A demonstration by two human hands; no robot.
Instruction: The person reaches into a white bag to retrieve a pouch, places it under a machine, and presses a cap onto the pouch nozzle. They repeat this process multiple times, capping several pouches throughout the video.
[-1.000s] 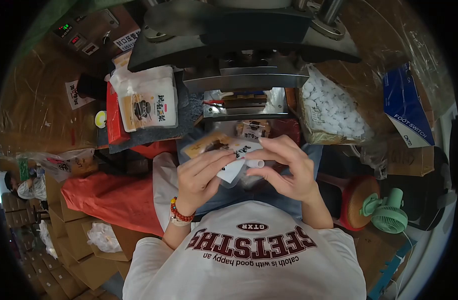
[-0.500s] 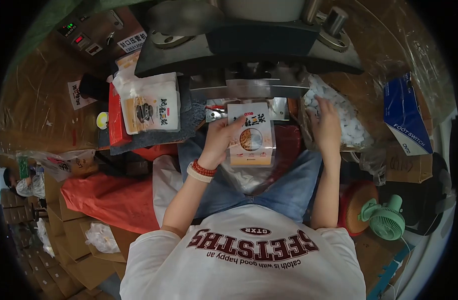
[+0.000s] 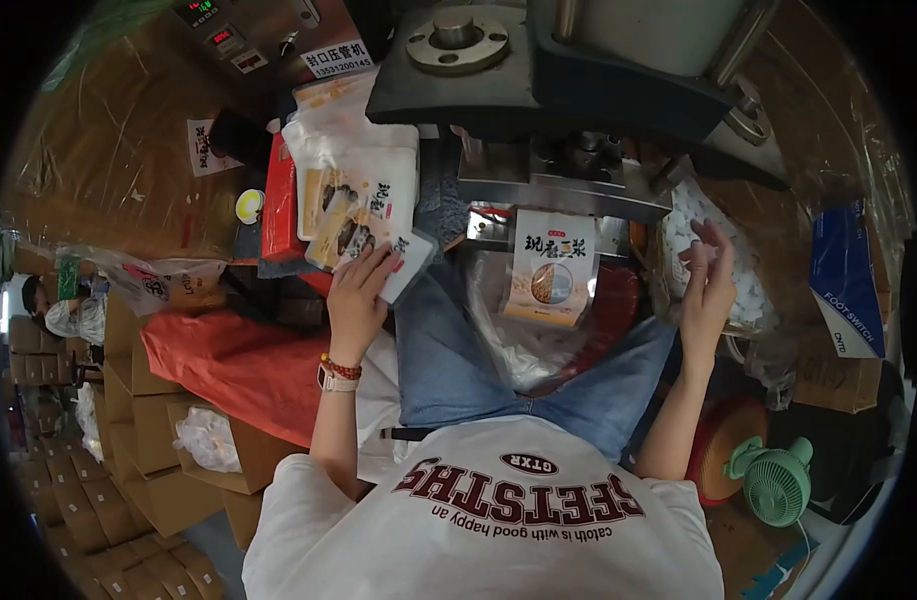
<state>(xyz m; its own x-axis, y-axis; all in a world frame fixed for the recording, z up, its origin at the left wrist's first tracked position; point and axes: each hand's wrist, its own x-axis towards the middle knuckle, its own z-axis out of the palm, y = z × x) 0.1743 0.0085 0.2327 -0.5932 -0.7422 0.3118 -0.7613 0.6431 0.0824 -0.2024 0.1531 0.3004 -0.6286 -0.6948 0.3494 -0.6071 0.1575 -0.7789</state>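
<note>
My left hand grips the edge of a printed plastic pouch, tilted in front of the pouch stack. Its fingers lie over the front of that pouch. Another white-and-orange pouch is at the press machine, its lower part over my lap, with neither hand on it. On the right, my right hand is raised beside a clear bag of small white plastic pieces. Thumb and fingers come together there, around something too small to make out.
A red box stands beside the pouch stack. A control box with lit displays is at the upper left. To the right are a blue foot-switch box and a green fan. Clear plastic lies across my lap.
My left hand has let go of the pouch at the machine and moved left to grip another by the stack. My right hand has lifted back from the white pieces. The view has shifted.
</note>
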